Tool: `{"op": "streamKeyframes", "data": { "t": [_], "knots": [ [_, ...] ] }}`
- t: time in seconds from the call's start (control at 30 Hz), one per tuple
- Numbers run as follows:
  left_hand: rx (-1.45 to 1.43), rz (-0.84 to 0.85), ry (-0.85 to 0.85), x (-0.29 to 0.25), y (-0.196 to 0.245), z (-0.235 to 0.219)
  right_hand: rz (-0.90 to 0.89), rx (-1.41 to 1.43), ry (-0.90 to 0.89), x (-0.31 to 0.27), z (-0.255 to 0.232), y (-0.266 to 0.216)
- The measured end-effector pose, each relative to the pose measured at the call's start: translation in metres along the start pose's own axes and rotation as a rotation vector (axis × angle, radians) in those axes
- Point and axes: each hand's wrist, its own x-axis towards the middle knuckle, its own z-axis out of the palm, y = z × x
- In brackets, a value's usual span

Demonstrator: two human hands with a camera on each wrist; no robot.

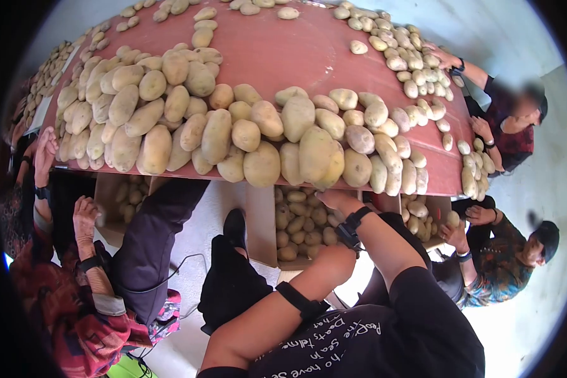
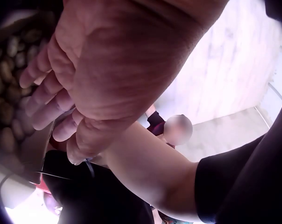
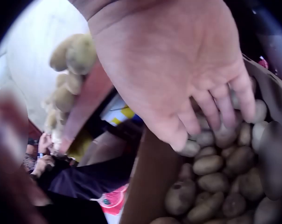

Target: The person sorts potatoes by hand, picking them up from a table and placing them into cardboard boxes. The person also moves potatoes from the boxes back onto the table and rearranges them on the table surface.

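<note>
Head view: pale handwritten lettering runs across the black shirt (image 1: 359, 343), upside down to the camera; only scraps such as "The Sea" read. A reddish-brown table (image 1: 277, 50) carries heaps of pale yellow oval potatoes (image 1: 220, 132), long axes lying every way. Under its near edge stands an open brown cardboard box of potatoes (image 1: 299, 223). The right hand (image 1: 334, 198) reaches up at the table's edge above the box, fingers hidden; the left hand (image 1: 337, 258) hangs lower, just beside the box, forearm strapped with a black band.

Left wrist view: left hand (image 2: 99, 70) palm toward the camera, fingers (image 2: 43, 93) loosely bent, holding nothing; blurred potatoes to one side.

Right wrist view: right hand (image 3: 178, 70) spread, palm showing, fingers (image 3: 215, 112) nearly straight, empty, over the boxed potatoes (image 3: 215, 182), fingertips close to the top ones; touching or not, cannot tell.
</note>
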Motion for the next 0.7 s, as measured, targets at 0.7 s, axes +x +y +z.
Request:
{"op": "streamKeyframes", "data": {
  "t": [0.7],
  "knots": [
    [0.016, -0.093, -0.016, -0.009, 0.001, -0.014, 0.125, -0.107, -0.019, -0.018, 0.009, 0.003]
  ]
}}
